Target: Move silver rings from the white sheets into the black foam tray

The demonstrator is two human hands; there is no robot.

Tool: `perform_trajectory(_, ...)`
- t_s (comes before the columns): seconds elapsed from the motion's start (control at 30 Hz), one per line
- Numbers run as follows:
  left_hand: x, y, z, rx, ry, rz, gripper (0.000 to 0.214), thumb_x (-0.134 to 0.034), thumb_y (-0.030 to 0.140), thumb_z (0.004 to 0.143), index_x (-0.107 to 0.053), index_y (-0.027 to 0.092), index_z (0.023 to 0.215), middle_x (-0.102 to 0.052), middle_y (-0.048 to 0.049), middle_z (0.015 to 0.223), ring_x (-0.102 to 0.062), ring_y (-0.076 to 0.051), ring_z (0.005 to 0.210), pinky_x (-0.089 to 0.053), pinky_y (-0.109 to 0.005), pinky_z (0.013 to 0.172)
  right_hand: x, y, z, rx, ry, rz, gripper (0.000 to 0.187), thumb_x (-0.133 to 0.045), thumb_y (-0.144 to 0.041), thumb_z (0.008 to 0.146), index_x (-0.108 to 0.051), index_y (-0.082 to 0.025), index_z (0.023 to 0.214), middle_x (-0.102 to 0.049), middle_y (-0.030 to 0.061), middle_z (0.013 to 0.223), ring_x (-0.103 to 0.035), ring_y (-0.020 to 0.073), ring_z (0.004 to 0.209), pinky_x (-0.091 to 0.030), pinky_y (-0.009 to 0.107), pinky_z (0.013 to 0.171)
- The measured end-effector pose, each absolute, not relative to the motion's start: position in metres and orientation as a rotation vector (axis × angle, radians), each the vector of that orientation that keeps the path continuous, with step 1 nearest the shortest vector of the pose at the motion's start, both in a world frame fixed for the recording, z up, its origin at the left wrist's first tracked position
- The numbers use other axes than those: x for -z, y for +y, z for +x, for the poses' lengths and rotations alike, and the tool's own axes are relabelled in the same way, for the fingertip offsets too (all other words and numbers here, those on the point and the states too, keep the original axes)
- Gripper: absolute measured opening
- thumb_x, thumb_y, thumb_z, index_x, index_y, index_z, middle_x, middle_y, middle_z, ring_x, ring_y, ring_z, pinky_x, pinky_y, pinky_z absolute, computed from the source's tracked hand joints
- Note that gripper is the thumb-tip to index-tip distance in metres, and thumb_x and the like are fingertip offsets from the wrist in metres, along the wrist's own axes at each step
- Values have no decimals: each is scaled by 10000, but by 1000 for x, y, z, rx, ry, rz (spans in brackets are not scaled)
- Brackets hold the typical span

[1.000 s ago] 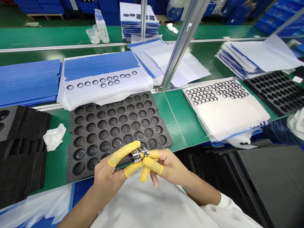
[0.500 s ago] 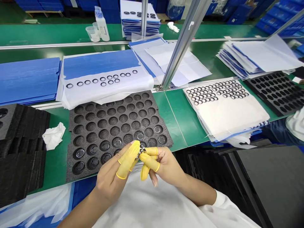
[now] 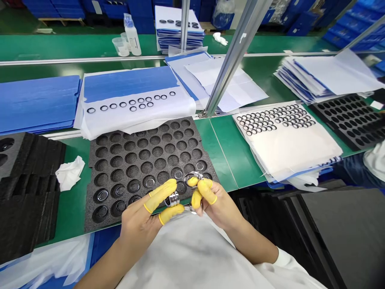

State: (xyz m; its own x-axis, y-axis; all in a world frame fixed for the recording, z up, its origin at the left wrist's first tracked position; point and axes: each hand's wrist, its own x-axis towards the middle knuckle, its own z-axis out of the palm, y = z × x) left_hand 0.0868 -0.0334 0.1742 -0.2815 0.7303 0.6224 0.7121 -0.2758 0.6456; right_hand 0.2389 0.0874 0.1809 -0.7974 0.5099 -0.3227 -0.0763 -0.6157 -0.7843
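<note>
Yellow finger cots cover several fingertips of both hands. My left hand (image 3: 147,214) pinches a short shiny metal ring (image 3: 172,199) between thumb and fingers, above the near edge of the foam tray. To its right, my right hand (image 3: 215,200) is closed on a thin metal ring (image 3: 192,175), held tilted over the tray's near right corner. Another shiny round piece (image 3: 192,208) shows under the right fingers; whether they grip it, I cannot tell. The dark grey foam tray (image 3: 138,164) has rows of round pockets, with shiny round pieces in several of the nearer ones.
Dark rings lie on white paper (image 3: 135,118) behind the tray and on a white sheet stack (image 3: 294,144) at right. A crumpled tissue (image 3: 70,173) and stacked foam trays (image 3: 33,168) stand left. A metal post (image 3: 230,64) rises behind. Another person's sleeve (image 3: 375,160) shows far right.
My hands, together at one metal piece before, have moved apart. The left keeps a metal ring; the right has shifted right and up with a thin ring. The view has tilted slightly.
</note>
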Motion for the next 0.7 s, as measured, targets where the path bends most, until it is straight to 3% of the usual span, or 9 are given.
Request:
perform_trajectory(0.1,-171,-33,88,-1629,1831,1870,545,-757,221,915,-608,248,1438,-803,-58,1185,-801,-164,970,-657,-233,886,-182,89,239,-2467,-919,-732,469,-825,-648,752,-694,-212,861,-649,-55,643,-621,92,604,-554,239,668)
perform_trajectory(0.2,-168,-32,89,-1596,1819,1898,553,-739,237,930,-587,254,1461,-808,-68,1164,-805,-172,952,-662,-237,866,-183,88,240,-2505,-898,-660,474,-804,-662,770,-666,-209,785,-641,-42,649,-612,110,652,-567,310,793)
perform_trajectory(0.3,-166,-32,90,-1538,1817,1922,548,-709,265,952,-567,267,1482,-804,-82,1180,-810,-188,930,-670,-243,822,-181,86,240,-2512,-980,-586,554,-750,-704,801,-603,-193,648,-627,-23,611,-569,109,620,-533,284,718)
perform_trajectory(0.43,-164,-31,92,-1509,1806,1957,523,-658,317,981,-557,254,1490,-822,-89,1101,-815,-190,892,-668,-233,791,-181,88,238,-2489,-1016,-610,581,-745,-729,787,-579,-193,633,-589,-27,574,-503,98,569,-467,244,613)
perform_trajectory(0.7,-162,-29,93,-1491,1812,1962,489,-638,388,981,-581,242,1445,-823,-48,918,-789,-144,724,-639,-187,684,-184,88,235,-2546,-1025,-649,589,-753,-777,732,-605,-210,680,-614,-15,590,-593,151,627,-542,350,770)
